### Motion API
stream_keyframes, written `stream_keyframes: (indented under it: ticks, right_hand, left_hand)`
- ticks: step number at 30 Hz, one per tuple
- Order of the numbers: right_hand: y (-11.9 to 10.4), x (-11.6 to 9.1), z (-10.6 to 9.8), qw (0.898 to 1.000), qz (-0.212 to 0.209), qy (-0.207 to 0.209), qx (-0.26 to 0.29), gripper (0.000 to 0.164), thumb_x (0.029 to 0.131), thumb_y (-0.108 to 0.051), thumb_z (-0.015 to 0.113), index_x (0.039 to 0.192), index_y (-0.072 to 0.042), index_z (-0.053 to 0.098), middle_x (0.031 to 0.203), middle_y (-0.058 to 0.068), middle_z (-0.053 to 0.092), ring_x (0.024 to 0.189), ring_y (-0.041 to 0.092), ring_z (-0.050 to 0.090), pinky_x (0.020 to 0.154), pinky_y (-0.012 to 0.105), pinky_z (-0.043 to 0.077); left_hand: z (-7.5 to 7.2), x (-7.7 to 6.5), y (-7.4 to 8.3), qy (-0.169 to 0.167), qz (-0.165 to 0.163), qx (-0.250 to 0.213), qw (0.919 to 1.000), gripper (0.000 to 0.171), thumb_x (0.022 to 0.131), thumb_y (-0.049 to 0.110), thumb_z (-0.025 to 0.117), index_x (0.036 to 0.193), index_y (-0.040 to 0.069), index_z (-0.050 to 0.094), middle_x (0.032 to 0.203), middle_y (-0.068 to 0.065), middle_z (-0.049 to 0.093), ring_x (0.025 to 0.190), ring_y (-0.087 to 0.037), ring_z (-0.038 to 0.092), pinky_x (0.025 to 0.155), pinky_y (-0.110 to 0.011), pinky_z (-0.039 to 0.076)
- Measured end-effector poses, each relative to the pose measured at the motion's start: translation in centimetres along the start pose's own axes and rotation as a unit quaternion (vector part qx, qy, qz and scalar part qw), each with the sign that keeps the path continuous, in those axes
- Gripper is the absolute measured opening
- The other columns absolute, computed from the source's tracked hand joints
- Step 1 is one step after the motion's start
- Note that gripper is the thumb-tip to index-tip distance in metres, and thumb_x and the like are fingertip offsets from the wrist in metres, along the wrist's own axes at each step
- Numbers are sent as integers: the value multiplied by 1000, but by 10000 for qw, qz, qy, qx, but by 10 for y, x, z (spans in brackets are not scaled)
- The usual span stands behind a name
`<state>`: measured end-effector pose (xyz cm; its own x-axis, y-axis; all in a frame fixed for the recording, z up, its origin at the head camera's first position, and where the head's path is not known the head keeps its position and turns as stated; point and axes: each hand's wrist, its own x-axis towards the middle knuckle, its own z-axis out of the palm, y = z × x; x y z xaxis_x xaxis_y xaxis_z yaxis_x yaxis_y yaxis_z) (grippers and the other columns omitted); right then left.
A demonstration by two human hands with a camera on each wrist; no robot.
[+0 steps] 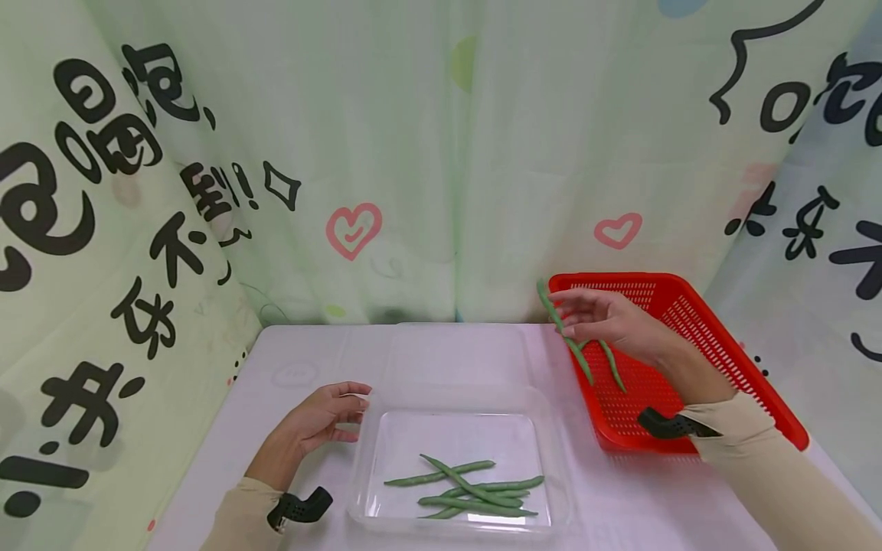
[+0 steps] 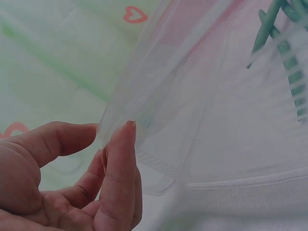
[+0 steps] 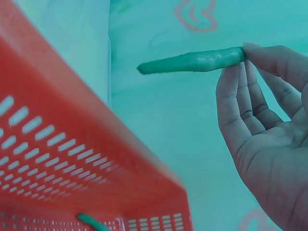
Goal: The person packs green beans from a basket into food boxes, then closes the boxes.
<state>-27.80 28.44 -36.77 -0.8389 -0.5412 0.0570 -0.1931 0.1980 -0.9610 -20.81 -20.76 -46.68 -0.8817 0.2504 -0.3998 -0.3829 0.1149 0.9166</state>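
Observation:
My right hand point(image 1: 609, 325) pinches a green bean point(image 1: 551, 308) between thumb and fingertips, over the left rim of the red basket point(image 1: 717, 329). The right wrist view shows that bean point(image 3: 192, 62) jutting out from the fingertips above the basket wall. Another green bean point(image 1: 612, 367) lies in the basket, partly behind the hand. My left hand point(image 1: 324, 417) holds the far left corner of a clear plastic container point(image 1: 368, 459), thumb and fingers on either side of its rim point(image 2: 115, 115). Several green beans point(image 1: 475, 490) lie crossed on the container's bottom.
A table with a pale cover point(image 1: 310, 356) carries both the container and the basket, the basket on the right. Curtains point(image 1: 413, 153) with hearts and black lettering hang behind and at both sides, close to the table's far edge.

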Motion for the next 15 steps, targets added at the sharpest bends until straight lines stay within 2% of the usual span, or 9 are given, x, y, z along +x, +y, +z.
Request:
stream_keyframes:
  ticks: [3, 9, 15]
  right_hand:
    - [-4, 2, 6, 9999, -60, -78, 128, 48, 95, 2, 65, 142, -5, 55, 116, 5, 67, 99, 19, 67, 78, 29, 59]
    - [-8, 5, 18, 9999, -120, -12, 113, 48, 95, 2, 66, 141, -3, 55, 120, 15, 64, 101, 19, 66, 82, 29, 59]
    - [-9, 7, 30, 9997, 40, 3, 245, 50, 96, -2, 66, 144, -3, 52, 123, 19, 61, 103, 20, 67, 85, 32, 59]
  left_hand:
    - [0, 0, 0, -8, 5, -18, 10000, 48, 97, 15, 66, 138, -4, 51, 108, -10, 63, 93, -23, 60, 72, -35, 59]
    - [0, -1, 1, 13, -15, -23, 10000, 49, 97, 16, 67, 138, -3, 51, 109, -11, 63, 94, -23, 61, 72, -35, 59]
    - [0, -1, 1, 9, -23, -24, 10000, 50, 96, 17, 68, 138, -3, 51, 109, -10, 63, 93, -23, 60, 72, -35, 58]
